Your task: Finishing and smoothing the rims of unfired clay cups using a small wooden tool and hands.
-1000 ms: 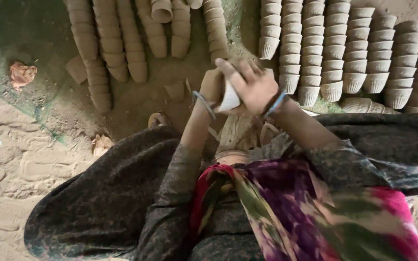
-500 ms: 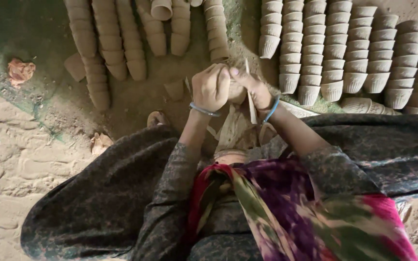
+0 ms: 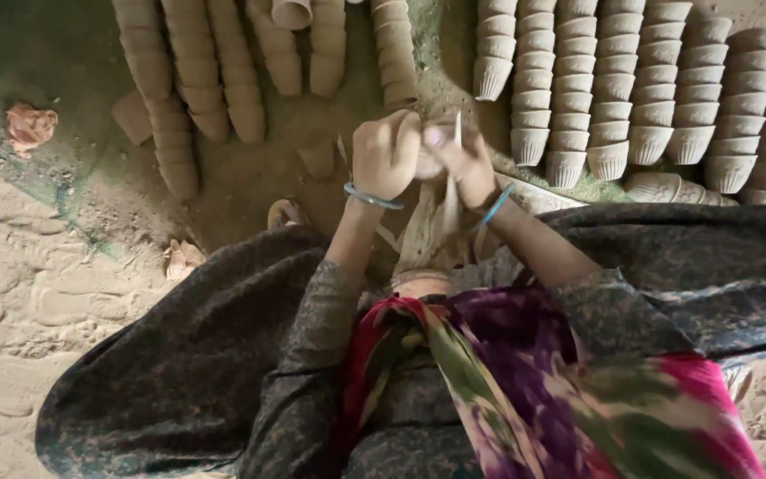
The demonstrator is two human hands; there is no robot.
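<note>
While your left hand (image 3: 385, 153) is gripping a small clay piece (image 3: 427, 164) at upper centre, your right hand (image 3: 461, 158) is pinching an upright stick (image 3: 454, 168) just beside it.

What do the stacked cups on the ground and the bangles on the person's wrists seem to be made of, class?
Stacked cups: probably unfired or unglazed clay, matte pale tan with ribbed sides, same tone as the earth. Bangles: thin blue rings with a slight sheen on the left wrist, another by the right; plastic, glass or coated metal, the look leaves it open.
</note>
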